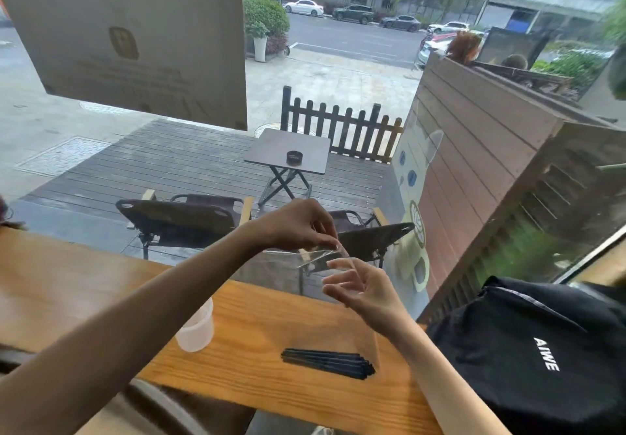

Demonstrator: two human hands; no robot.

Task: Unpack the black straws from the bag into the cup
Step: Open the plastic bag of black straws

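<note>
A bundle of several black straws (pixel 328 362) lies on the wooden counter (pixel 271 350), in front of me, between my forearms. A translucent plastic cup (pixel 196 328) stands on the counter to their left, partly hidden behind my left forearm. Above the counter I hold a clear plastic bag (pixel 315 257) in the air. My left hand (pixel 298 224) pinches its upper edge with the fingertips. My right hand (pixel 359 287) is just below and right of it, fingers spread, touching the bag's lower end. The bag looks empty, though its clear film is hard to read.
A black backpack (pixel 528 350) with white lettering lies on the counter at the right. A window pane rises just beyond the counter's far edge; outside are folding chairs (pixel 183 218), a small table and a fence.
</note>
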